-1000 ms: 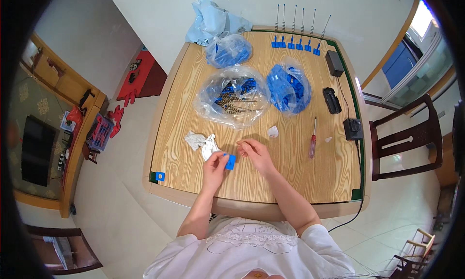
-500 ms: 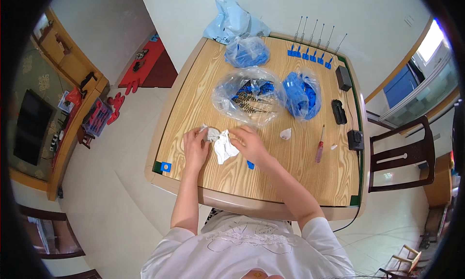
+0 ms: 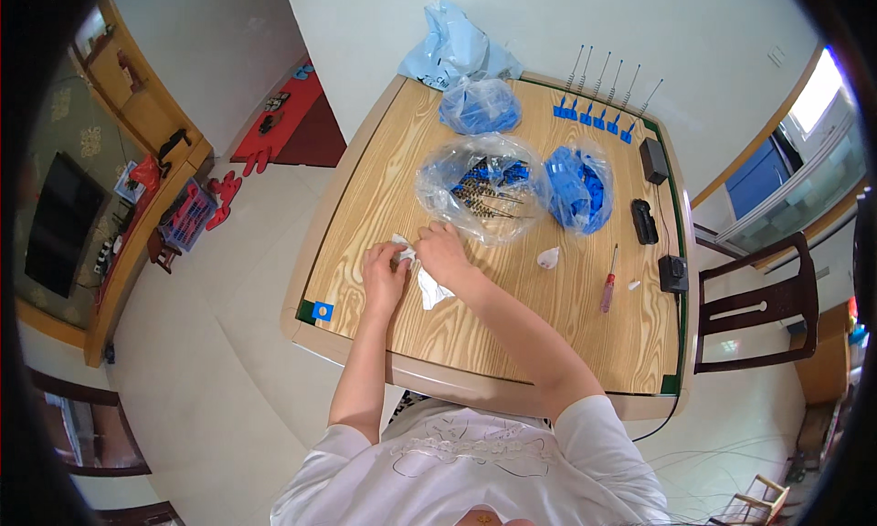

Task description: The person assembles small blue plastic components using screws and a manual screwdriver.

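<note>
At the table's (image 3: 361, 329) near corner, in the lower left of the frame, lies a blue square (image 3: 322, 310). A crumpled white sheet (image 3: 433, 293) lies near the frame's centre, partly covered by my right wrist. Just past it, my left grip (image 3: 382, 276) curls narrowly at a white scrap (image 3: 401, 241), touching it; my right grip (image 3: 442, 254) bends close beside it (my own knuckles hide the fingertips, so I cannot tell whether either clamps anything). Right of centre lies a red-handled screwdriver (image 3: 608, 288). Beyond my right grip, an open clear bag (image 3: 440, 183) of springs blocks the way, with blue-filled bags (image 3: 585, 192) beside and behind. Six spring rods (image 3: 598, 122) stand farthest, upper right.
</note>
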